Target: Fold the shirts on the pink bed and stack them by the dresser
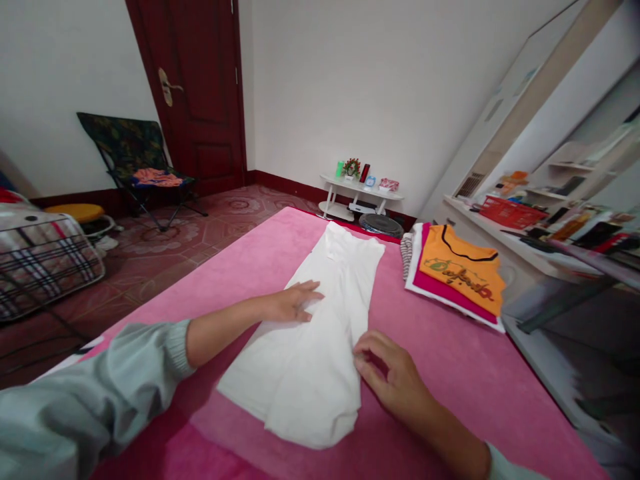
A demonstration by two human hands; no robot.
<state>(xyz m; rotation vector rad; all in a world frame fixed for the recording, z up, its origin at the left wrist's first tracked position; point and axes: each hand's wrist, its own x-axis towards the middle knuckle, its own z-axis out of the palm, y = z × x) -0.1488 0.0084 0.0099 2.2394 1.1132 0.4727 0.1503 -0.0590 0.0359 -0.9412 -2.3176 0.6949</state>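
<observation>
A white garment [320, 353] lies lengthwise on the pink bedspread [250, 267], its sides folded inward into a long strip and its lower end wider and wrinkled. My left hand [295, 302] rests flat on the garment's left side, fingers spread. At the right edge, my right hand [387, 370] has thumb and fingers curled together in a pinch on the cloth. The garment's far end shows an uneven edge near the bed's far side.
Folded clothes with an orange top [457, 270] uppermost lie at the bed's right edge. Beyond the bed stands a small white table [360, 190]. A folding chair [135, 160] is at the left, and a dresser with a red basket [513, 211] at the right.
</observation>
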